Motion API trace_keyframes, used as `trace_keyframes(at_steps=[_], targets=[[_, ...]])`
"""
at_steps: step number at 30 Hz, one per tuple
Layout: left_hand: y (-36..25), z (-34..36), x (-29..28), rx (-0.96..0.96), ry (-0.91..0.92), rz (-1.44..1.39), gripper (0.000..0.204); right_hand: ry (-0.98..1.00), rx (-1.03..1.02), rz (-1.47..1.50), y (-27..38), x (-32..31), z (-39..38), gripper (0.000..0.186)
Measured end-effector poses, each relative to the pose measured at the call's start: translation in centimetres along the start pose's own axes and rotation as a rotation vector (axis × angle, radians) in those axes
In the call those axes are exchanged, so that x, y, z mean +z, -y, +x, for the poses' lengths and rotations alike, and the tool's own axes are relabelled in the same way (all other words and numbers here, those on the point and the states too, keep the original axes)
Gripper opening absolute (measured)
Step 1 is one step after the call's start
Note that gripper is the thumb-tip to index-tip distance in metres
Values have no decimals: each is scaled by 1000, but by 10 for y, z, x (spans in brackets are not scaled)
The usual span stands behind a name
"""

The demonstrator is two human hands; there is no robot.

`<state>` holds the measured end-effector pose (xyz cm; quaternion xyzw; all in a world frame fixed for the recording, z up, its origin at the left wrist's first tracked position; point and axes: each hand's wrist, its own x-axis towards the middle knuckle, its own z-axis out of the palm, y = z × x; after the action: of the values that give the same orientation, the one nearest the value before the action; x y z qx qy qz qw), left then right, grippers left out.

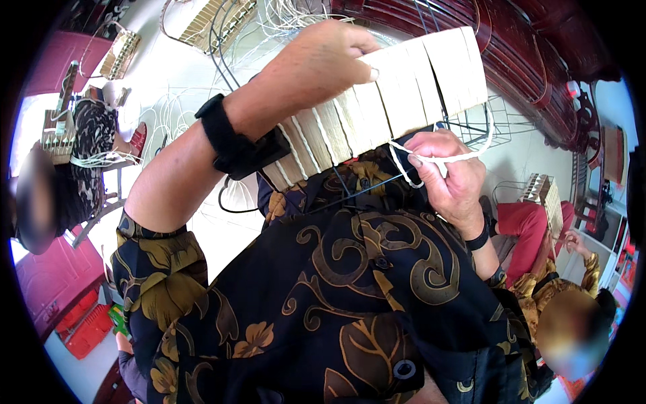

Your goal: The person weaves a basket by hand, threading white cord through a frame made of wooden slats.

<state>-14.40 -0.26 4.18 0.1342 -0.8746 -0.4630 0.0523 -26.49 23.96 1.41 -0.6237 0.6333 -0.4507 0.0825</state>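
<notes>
A long piece of pale wooden slats (407,84), with white cord run between several of them, lies slanting across my lap. Over its far edge reaches my left hand (323,54), its fingers curled around that edge and partly hidden behind it. Below the near edge, my right hand (449,176) pinches a white cord (471,157) between thumb and fingers. One part of the cord loops to the slats' near edge, and another curves up around their right end. Thin dark metal rods (363,193) show under the slats.
White cord (176,114) lies loosely tangled on the pale floor at the left. Another slatted piece (208,25) is at the top. Dark red carved wooden furniture (511,57) stands at the upper right, by a wire frame (494,121). People with similar pieces sit at both sides.
</notes>
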Motion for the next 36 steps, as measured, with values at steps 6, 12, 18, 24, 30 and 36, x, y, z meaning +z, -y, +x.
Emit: trace_keyframes(at_steps=[6,12,18,24,30,36], targets=[[-5,1,-1,-151,31,-115,25,37,-74,-3,-8,-4,-7,21],[2,12,-4,-231,151,-394,24,122,-94,-63,-14,-10,-7,25],[5,27,-21,-351,219,-416,34,101,-120,-98,-17,-7,-15,27],[-1,33,-35,-359,310,-506,30,40,-134,-109,-14,-7,-15,27],[-17,24,-10,-440,327,-538,35,55,-128,-84,-14,-9,-16,24],[-10,21,-6,-443,265,-506,33,28,-145,-104,-12,-9,-15,22]])
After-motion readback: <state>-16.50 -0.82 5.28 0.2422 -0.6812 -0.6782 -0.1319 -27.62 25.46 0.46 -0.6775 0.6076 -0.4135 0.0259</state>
